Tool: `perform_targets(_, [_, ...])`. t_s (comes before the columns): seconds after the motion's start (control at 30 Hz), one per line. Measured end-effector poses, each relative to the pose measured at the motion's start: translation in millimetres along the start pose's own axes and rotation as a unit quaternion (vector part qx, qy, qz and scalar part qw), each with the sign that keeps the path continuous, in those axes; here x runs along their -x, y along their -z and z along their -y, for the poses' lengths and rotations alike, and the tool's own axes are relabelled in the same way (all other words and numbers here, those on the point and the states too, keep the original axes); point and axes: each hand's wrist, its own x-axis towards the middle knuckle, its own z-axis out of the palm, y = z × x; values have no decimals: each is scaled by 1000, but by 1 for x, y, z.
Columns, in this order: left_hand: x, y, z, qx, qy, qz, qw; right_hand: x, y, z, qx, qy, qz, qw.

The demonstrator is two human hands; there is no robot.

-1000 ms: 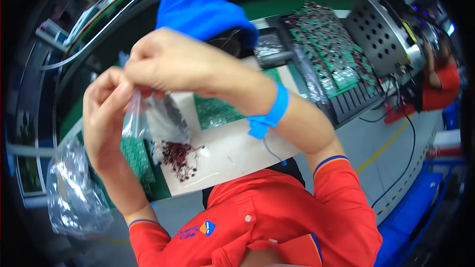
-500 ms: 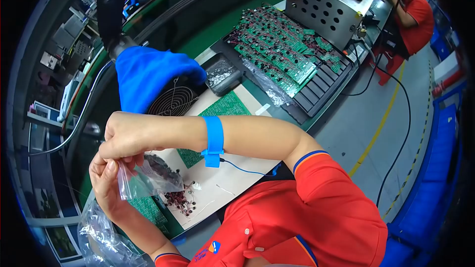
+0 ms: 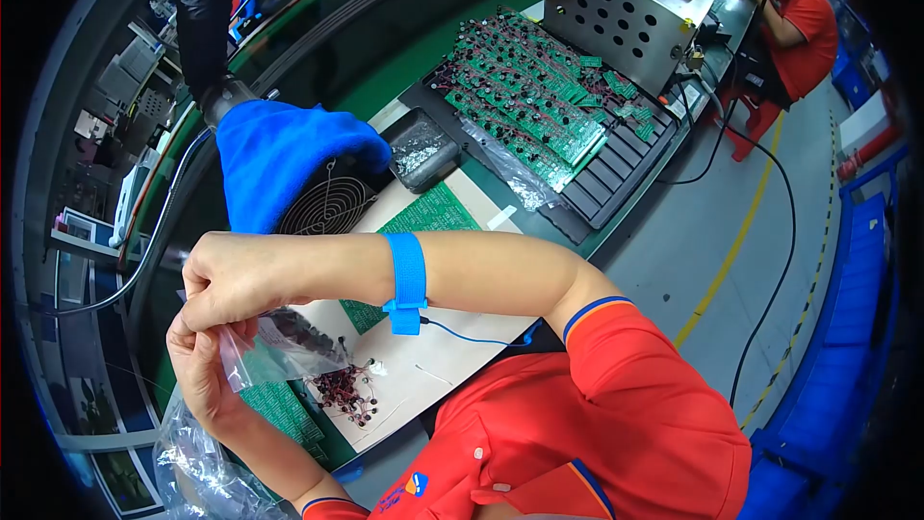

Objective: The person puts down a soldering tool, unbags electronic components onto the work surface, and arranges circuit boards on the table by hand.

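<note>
Both hands meet at the left of the view, over the work board. My right hand (image 3: 231, 274), with a blue wrist strap (image 3: 409, 274), is closed in a pinch on the top edge of a clear plastic bag (image 3: 252, 358). Just below it, my left hand (image 3: 197, 376) pinches the same edge between thumb and fingers. Dark contents (image 3: 306, 329) show inside the bag, partly behind my right forearm. A pile of small black round parts with red wires (image 3: 345, 395) lies on the board close to the bag. Green circuit boards (image 3: 279, 414) are partly hidden by my left forearm.
A blue cloth-covered hood (image 3: 279, 159) and a round fan grille (image 3: 327, 204) stand beyond my hands. Nearby are a dark tray (image 3: 423, 149), wired circuit boards (image 3: 525, 96) and a perforated metal box (image 3: 616, 14). A person in red (image 3: 807, 34) sits at far right.
My hands and the bag sit slightly lower and further left in view. The background has shifted a little as well. Both hands keep their pinch on the bag.
</note>
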Motion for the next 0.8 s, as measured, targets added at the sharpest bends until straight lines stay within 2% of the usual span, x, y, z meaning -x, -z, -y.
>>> perform_targets(0.1, [2, -1, -2, -1, 10, -7, 1000, -1, 0, 1, 10, 3, 4, 1000])
perform_targets(0.2, [0, -17, -6, -2, -24, -96, 995, -2, 1, -1, 18, 12, 8, 1000])
perform_targets(0.33, [2, -20, -9, -21, -29, -122, 992, -5, 0, -6, 5, 32, 0, 999])
perform_targets(0.5, [1, -14, -12, 10, -28, -94, 995, 0, -2, 1, 25, -3, -2, 1000])
perform_targets(0.6, [3, -15, -11, -78, -52, -93, 991, 5, -1, 7, 0, -37, 2, 999])
perform_targets(0.8, [6, -13, -13, -112, -69, -96, 987, 6, 0, 10, 56, -51, 26, 997])
